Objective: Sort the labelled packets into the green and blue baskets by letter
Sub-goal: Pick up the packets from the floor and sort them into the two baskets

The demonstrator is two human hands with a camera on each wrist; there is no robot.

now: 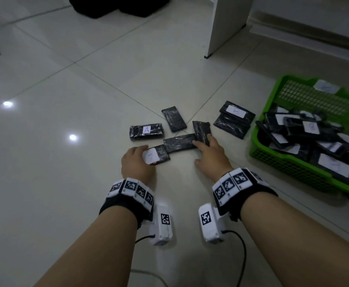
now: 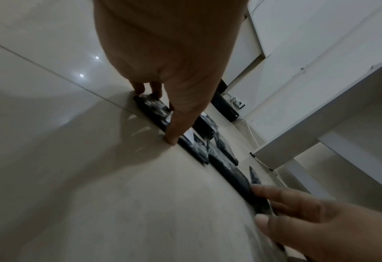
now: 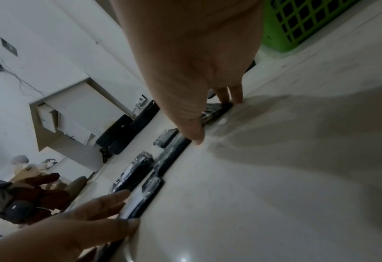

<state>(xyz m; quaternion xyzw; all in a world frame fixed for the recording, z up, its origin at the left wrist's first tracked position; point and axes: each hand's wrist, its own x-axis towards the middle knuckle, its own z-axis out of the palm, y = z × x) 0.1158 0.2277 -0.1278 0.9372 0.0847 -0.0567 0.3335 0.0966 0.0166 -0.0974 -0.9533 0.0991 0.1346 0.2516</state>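
Several black wrapped packets lie on the tiled floor. My left hand (image 1: 145, 156) (image 2: 158, 117) pinches a packet with a white label (image 1: 159, 155), fingers on its far edge and thumb at its near edge. My right hand (image 1: 202, 150) (image 3: 214, 120) grips a plain tilted packet (image 1: 200, 129) (image 3: 217, 109), with fingers on one end and the thumb beside a flat plain packet (image 1: 179, 142). Packet A (image 1: 146, 130), another plain packet (image 1: 173, 119) and packet B (image 1: 234, 111), stacked on a second one, lie beyond. The green basket (image 1: 273, 158) (image 3: 293, 26) at the right holds several labelled packets. No blue basket shows.
A white furniture panel (image 1: 221, 27) stands behind the packets, with a wall skirting (image 1: 314, 38) to its right. Black bags (image 1: 117, 5) sit at the far edge. Camera cables (image 1: 242, 255) trail from both wrists over the floor near me.
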